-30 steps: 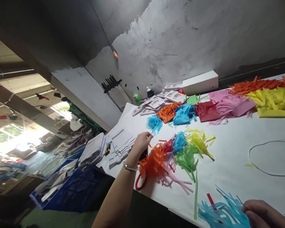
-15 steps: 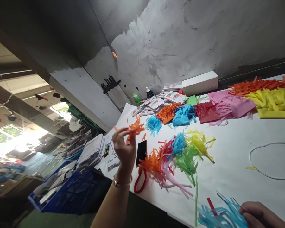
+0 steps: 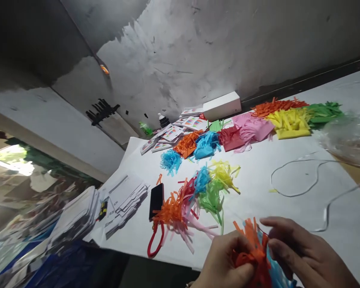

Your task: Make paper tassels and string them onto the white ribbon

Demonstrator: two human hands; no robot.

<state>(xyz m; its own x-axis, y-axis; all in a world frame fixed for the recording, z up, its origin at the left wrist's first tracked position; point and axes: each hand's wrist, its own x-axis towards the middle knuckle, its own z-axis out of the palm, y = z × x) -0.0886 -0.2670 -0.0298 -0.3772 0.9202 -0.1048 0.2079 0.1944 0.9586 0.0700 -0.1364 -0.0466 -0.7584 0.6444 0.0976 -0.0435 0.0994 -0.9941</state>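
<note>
Near the front edge of the white table, my left hand is closed on an orange paper tassel. My right hand is just beside it, thumb and forefinger pinching a thin dark wire or thread at the tassel. Blue paper strips hang between and below the hands, partly hidden by the orange tassel. Farther in lies a row of fluffed tassels: orange, green, blue and yellow, with pink and red strips among them.
Behind are fringed paper bundles in orange, blue, pink and yellow, printed cards and a white box. A phone with a red strap, paper stacks and a white cord also lie there.
My left hand has come down and right with the orange tassel and now meets my right hand over the blue strips. The view has shifted to the right.
</note>
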